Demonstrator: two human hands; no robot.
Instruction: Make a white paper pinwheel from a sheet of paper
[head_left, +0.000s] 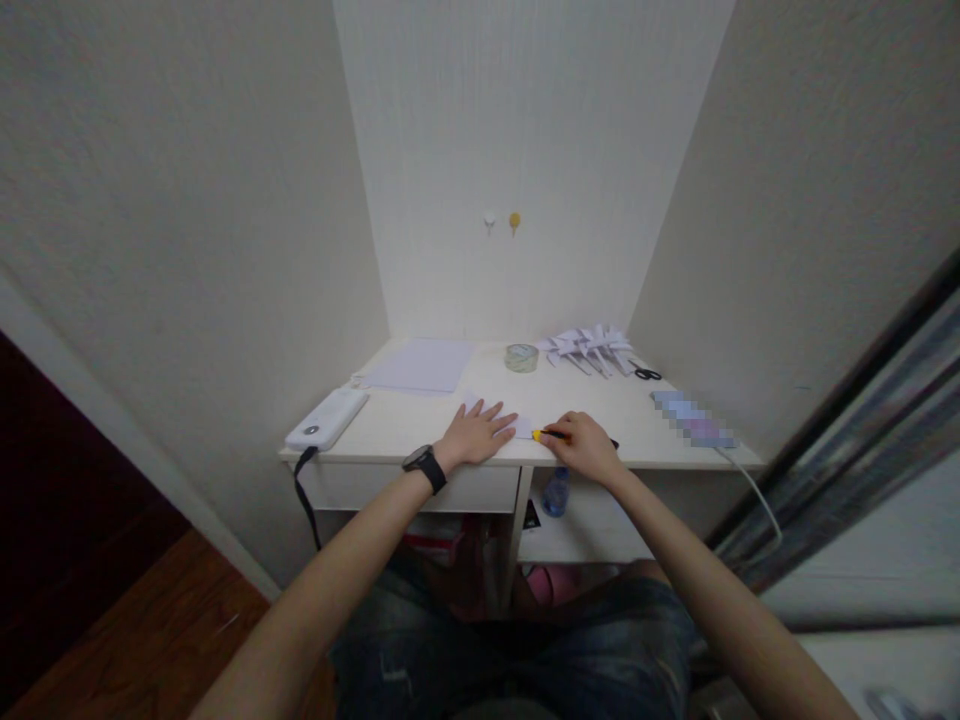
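Note:
My left hand [477, 433], with a dark watch at the wrist, lies flat with spread fingers on a small piece of white paper [523, 427] near the desk's front edge. Just to its right, my right hand [581, 445] is closed around a slim black tool with a yellow end [537, 435]. That yellow end points left and meets the paper's right side; whether it is a pen or a cutter I cannot tell. Part of the paper is hidden beneath my left hand.
On the white desk [420, 425] are paper sheets [424, 364], a tape roll [521, 358], folded paper pieces [591, 348] and black-handled scissors [646, 373]. A white power bank [328, 419] lies left, a cabled phone [691, 420] right. A bottle [556, 494] stands on the shelf below.

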